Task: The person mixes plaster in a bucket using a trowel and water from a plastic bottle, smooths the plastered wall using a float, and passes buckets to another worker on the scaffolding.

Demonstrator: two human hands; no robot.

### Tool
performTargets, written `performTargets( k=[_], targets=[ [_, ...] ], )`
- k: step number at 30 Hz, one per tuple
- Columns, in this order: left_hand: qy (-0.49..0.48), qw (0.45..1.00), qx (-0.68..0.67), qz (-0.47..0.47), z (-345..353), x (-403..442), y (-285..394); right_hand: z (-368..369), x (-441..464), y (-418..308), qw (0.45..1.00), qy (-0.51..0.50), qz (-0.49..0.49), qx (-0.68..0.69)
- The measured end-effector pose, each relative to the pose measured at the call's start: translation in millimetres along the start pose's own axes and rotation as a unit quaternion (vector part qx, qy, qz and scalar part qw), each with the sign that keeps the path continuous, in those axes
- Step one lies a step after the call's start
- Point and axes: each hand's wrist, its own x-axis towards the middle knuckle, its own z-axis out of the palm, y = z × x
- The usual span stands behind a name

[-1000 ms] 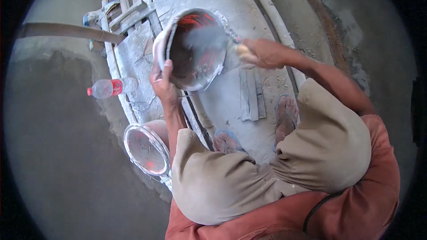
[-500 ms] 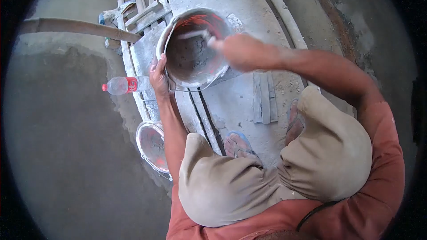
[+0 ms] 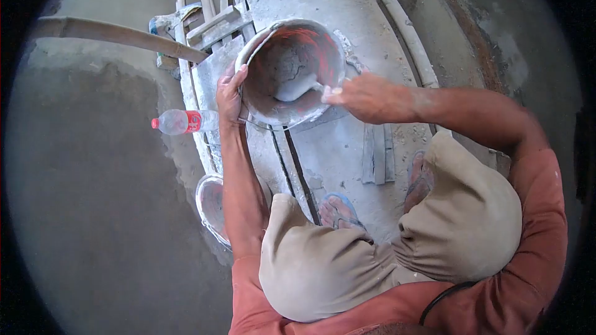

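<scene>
A mortar-caked bucket with reddish streaks inside sits tilted on the planks in front of me. Grey mortar lies in its bottom. My left hand grips the bucket's left rim, thumb at the edge. In my right hand, closed around its handle, is a trowel. Its pale blade is inside the bucket, low and near the right wall. The handle is mostly covered by my fingers.
A plastic bottle with a red cap lies to the left. Behind my left forearm is a second bucket, partly hidden. A bamboo pole juts in from the left. Short wood strips lie on the planks near my feet.
My right hand has moved down and to the right, bringing the trowel blade from the bucket's upper part to its lower right. My left hand keeps its hold on the rim.
</scene>
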Motion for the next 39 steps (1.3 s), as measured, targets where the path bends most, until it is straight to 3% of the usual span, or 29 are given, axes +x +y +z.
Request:
performTargets(
  k=[1,3,5,6,7,9,10,11,13,14,16,19,20,23,24,25,27,28,30,33,37,39],
  targets=[
    [0.001,1.000,0.001,-0.001,2,0,0,-12,-2,-4,0.997,-0.081,-0.003,0.009],
    [0.012,0.999,-0.038,0.003,3,0,-2,-31,4,2,0.996,-0.083,0.040,0.013],
    [0.011,1.000,0.007,-0.003,0,5,0,-34,11,7,0.990,0.025,0.129,0.043],
    [0.008,0.998,0.055,-0.010,-2,3,0,-11,17,17,0.991,0.114,0.064,-0.004],
    [0.005,0.998,0.054,-0.007,-3,5,-3,-5,13,12,0.991,0.117,0.065,-0.008],
    [-0.006,0.998,0.060,-0.019,1,9,0,3,2,-4,0.996,-0.026,0.062,0.062],
    [0.000,0.998,0.067,-0.001,7,6,1,3,-7,-7,0.996,0.060,-0.024,0.062],
    [0.000,0.998,0.068,-0.003,11,6,2,1,-7,1,0.996,0.060,-0.022,0.064],
    [0.005,1.000,0.026,0.017,14,2,1,-42,1,8,0.980,-0.155,0.117,0.029],
    [0.007,1.000,0.022,0.015,15,2,2,-39,4,13,0.980,-0.160,0.117,0.030],
    [0.005,0.997,0.080,-0.005,19,2,3,-24,1,21,0.988,0.079,0.135,0.010],
    [-0.009,0.991,0.133,0.009,8,13,-1,2,-18,12,0.995,0.078,0.056,0.026],
    [-0.010,0.991,0.135,0.011,8,13,-1,1,-21,11,0.994,-0.059,0.086,0.031],
    [0.005,0.999,0.040,0.015,17,8,2,-28,-14,13,0.986,-0.117,0.115,0.023],
    [-0.005,0.999,0.043,0.004,11,11,0,-19,-12,19,0.988,-0.031,0.145,0.053],
    [-0.014,0.999,0.044,-0.006,10,10,-1,-9,-10,23,0.987,-0.036,0.145,0.054],
    [-0.014,0.997,0.069,-0.012,13,10,3,5,-7,32,0.987,0.135,0.084,0.020],
    [-0.016,0.994,0.102,-0.019,14,12,5,11,-13,29,0.987,0.138,0.084,0.017],
    [-0.021,0.997,0.076,-0.012,21,14,5,19,-24,23,0.997,-0.038,0.048,0.038],
    [-0.011,0.997,0.082,-0.003,22,9,4,-23,-10,18,0.988,-0.072,0.108,0.078],
    [-0.022,0.997,0.070,-0.013,21,16,4,10,-4,25,0.989,0.093,0.094,0.062],
    [-0.029,0.999,0.004,-0.028,25,13,5,13,-26,9,0.994,0.015,0.083,0.066]
  ],
)
